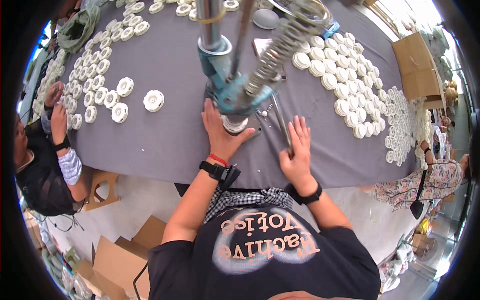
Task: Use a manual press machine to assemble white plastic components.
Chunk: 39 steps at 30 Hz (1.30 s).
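A teal hand press with a steel column and a coil spring stands on the grey-covered table. Under its head sits a white round plastic part, partly hidden by the press. My left hand reaches round this part, thumb on its right side and fingers on its left, holding it at the base. On the right, the steel lever of the press slants down to my right hand. That hand's fingers are stretched out straight, with the palm and thumb against the lever's end.
White ribbed discs lie in rows on the left. Many white caps and small clear rings cover the right. A grey dish sits behind the press. A person works at left; another stands at right.
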Each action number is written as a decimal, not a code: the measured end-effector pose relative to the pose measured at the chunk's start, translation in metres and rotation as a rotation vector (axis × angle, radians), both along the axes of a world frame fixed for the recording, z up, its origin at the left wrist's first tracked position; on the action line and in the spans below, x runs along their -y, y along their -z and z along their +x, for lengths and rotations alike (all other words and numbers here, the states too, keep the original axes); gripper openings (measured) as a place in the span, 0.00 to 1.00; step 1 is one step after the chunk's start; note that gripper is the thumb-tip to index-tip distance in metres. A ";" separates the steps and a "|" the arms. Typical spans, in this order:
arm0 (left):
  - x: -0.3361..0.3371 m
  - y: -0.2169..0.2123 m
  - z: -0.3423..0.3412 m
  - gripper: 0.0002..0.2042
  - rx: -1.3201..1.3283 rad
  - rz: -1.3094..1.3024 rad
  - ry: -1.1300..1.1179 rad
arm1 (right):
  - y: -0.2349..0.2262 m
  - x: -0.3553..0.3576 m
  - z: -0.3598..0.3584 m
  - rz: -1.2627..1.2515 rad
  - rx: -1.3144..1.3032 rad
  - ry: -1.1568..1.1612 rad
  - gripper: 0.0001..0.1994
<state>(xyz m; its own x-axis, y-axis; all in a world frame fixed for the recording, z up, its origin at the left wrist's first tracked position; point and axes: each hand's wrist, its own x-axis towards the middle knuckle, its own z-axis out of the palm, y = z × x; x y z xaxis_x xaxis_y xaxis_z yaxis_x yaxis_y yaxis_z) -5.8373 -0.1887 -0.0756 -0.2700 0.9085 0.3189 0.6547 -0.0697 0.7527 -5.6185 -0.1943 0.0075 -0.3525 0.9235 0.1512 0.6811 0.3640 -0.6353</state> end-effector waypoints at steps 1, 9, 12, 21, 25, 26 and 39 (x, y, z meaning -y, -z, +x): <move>-0.002 0.001 -0.001 0.58 -0.006 0.002 0.007 | 0.012 -0.006 -0.009 0.222 0.111 0.039 0.36; 0.003 -0.004 -0.009 0.51 0.166 0.026 -0.019 | -0.011 -0.004 -0.003 0.332 -0.316 -0.105 0.27; -0.004 -0.038 -0.011 0.34 -0.007 0.035 0.023 | -0.070 -0.024 0.025 0.469 -0.629 -0.614 0.24; 0.026 -0.047 -0.052 0.33 -0.164 0.124 0.007 | -0.051 -0.131 0.063 0.266 0.458 0.235 0.32; 0.031 -0.021 -0.109 0.39 -0.463 -0.059 -0.119 | 0.042 -0.146 0.145 0.191 0.899 0.549 0.34; 0.027 -0.019 -0.119 0.39 -0.495 -0.065 -0.329 | 0.056 -0.136 0.140 0.241 0.805 0.463 0.34; 0.046 -0.073 0.011 0.39 -0.109 0.062 -0.001 | 0.007 -0.029 -0.084 -1.083 -1.174 0.078 0.21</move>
